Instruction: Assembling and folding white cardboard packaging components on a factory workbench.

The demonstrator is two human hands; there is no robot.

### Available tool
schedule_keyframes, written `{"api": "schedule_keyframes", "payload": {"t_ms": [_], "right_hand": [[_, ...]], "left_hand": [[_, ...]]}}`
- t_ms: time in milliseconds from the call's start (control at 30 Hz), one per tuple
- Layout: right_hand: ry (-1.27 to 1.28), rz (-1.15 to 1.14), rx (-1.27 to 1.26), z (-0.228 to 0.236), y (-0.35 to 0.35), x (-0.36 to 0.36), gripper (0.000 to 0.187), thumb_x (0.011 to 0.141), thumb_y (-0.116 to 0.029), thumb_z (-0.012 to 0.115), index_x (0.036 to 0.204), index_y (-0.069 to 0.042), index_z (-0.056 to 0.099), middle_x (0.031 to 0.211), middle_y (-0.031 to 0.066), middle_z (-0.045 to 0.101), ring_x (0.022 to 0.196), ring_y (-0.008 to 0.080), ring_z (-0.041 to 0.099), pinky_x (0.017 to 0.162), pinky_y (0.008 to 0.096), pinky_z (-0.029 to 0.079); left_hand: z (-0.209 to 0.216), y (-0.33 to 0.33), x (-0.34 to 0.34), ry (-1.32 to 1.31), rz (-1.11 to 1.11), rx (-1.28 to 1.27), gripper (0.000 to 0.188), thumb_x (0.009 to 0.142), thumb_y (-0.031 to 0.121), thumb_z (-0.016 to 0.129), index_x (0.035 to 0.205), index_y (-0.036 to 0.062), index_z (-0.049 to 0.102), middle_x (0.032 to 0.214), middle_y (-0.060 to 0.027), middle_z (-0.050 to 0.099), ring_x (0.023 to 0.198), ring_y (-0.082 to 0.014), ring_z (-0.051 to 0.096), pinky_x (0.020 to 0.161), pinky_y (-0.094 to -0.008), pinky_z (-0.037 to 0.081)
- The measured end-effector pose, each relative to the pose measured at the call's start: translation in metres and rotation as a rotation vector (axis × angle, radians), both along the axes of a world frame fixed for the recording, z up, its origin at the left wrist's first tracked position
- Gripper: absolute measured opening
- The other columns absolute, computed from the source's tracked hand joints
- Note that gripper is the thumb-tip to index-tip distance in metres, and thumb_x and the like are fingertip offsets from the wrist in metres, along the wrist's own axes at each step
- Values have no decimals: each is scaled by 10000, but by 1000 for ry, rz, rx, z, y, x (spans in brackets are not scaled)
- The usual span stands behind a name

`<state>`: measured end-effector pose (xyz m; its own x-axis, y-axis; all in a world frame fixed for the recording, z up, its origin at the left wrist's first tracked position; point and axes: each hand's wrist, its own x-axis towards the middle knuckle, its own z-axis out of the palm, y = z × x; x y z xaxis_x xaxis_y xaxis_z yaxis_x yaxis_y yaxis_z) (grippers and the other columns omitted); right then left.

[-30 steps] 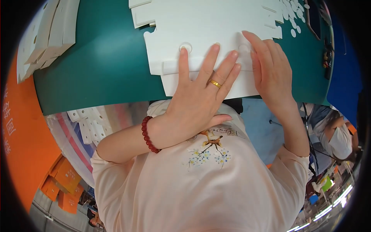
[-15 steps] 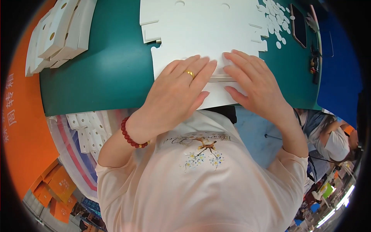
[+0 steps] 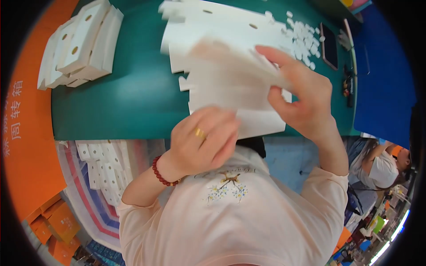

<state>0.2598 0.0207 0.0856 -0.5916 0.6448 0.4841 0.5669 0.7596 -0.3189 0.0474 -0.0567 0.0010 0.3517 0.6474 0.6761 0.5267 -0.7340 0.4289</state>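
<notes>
A white die-cut cardboard sheet (image 3: 239, 82) is raised and tilted over the table in front of me, smeared by motion. My right hand (image 3: 304, 95) pinches its right edge between thumb and fingers. My left hand (image 3: 202, 139), with a gold ring, is off the sheet near the table's front edge. Its fingers are bent but blurred, so their closing cannot be made out. Beneath and beyond the raised sheet lie more flat white cardboard blanks (image 3: 226, 20) with small round holes and notched edges.
Folded white boxes (image 3: 84, 48) are stacked at the left of the green table (image 3: 128, 97). Loose white discs (image 3: 304, 42) and a phone (image 3: 329, 46) lie at the right. Below left, a striped bag (image 3: 82, 173) holds more white boxes. Another person (image 3: 377, 166) sits at the far right.
Both hands were pressing on a folded part of the cardboard. My right hand has now lifted a sheet by its right edge, and my left hand has drawn back toward me.
</notes>
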Motion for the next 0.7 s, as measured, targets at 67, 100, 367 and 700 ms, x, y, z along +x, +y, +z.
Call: {"api": "schedule_keyframes", "payload": {"t_ms": [67,100,367,700], "right_hand": [[364,-168,-274,5,4,4,147,908,-12,606,1055,-8,588,1053,97,655,878,141,654,728,308,548],[355,-155,-236,7,6,1,147,908,-12,606,1055,-8,588,1053,97,655,878,141,654,728,308,548],[1415,-92,-712,-48,-33,-4,436,969,-95,532,1369,15,398,1348,130,516,1255,222,501,1087,376,379],[650,-28,-266,-101,-28,116,646,945,-187,512,1512,4,269,1446,290,443,1374,374,426,1093,508,373]], "left_hand": [[21,25,28,-54,179,-55,540,716,83,760,1229,35,598,1279,-163,605,1099,-333,613,855,-400,529],[30,32,40,-70,185,-16,540,716,83,760,1229,35,598,1279,-163,605,1099,-333,613,855,-400,529],[20,61,49,71,337,392,333,848,121,685,1180,101,670,1261,-67,665,1131,-318,634,904,-394,507],[-9,35,-39,32,-338,-99,277,853,87,636,1097,-36,681,1181,-181,685,1116,-361,649,993,-466,503]]}}
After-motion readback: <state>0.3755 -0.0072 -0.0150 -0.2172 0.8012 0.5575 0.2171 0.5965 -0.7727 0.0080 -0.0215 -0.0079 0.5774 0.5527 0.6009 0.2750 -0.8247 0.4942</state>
